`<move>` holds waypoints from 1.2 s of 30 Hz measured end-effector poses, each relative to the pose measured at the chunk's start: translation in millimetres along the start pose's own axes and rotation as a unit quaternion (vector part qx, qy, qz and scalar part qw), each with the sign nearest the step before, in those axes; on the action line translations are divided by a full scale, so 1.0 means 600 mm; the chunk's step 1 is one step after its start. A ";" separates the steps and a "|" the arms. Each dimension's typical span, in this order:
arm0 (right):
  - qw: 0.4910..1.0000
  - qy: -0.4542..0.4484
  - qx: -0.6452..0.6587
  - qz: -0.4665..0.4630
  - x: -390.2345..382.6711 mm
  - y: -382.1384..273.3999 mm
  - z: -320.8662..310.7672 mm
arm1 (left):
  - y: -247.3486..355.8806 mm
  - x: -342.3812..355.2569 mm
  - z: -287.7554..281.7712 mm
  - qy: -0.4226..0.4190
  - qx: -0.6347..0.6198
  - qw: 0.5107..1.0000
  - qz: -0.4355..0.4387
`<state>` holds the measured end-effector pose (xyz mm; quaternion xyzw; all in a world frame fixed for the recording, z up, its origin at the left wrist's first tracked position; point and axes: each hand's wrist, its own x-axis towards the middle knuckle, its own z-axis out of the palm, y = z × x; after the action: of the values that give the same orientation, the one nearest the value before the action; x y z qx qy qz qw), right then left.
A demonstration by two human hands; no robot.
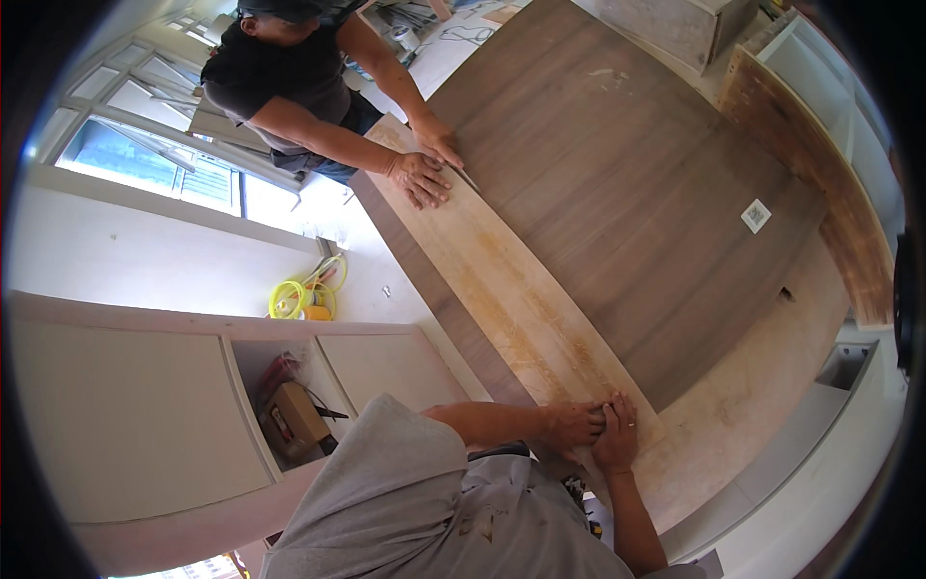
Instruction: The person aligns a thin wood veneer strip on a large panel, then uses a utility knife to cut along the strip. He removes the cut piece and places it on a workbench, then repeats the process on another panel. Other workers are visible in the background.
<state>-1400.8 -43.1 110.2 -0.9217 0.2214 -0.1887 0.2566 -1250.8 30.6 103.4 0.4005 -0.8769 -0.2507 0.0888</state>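
Note:
A long pale plywood strip (502, 280) lies diagonally over a large brown wood-grain panel (617, 193). At the strip's near end, my left hand (571, 425) has bent fingers over the wood and grips it. Touching it, my right hand (615, 439) closes around the strip's right corner, fingers pressed together. A small dark patch shows between my hands; I cannot make it out. Across from me, a co-worker's one hand (421, 179) presses flat on the strip's far end. Their other hand (436, 138) holds a thin dark tool at the strip's right edge.
Under the panel's near right side lies a paler board (743, 396). White cabinets (135, 415) run along the left, with a cardboard box (293, 421) in an open compartment. A coiled yellow hose (289, 299) sits on the ledge. A curved wooden piece (810, 164) stands at right.

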 end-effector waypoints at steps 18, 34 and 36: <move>1.000 0.005 -0.011 0.001 -0.001 0.000 -0.001 | -0.001 0.001 0.000 0.022 0.008 1.000 0.016; 1.000 -0.008 -0.004 -0.001 0.002 -0.005 -0.004 | 0.002 -0.005 0.005 0.057 0.002 0.998 0.010; 1.000 -0.009 -0.009 0.000 0.001 -0.005 -0.005 | 0.004 -0.002 0.001 0.076 0.004 0.997 0.014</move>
<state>-1400.8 -42.5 114.4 -0.9256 0.2208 -0.1780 0.2506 -1251.8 32.9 104.2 0.4059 -0.8743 -0.2151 0.1570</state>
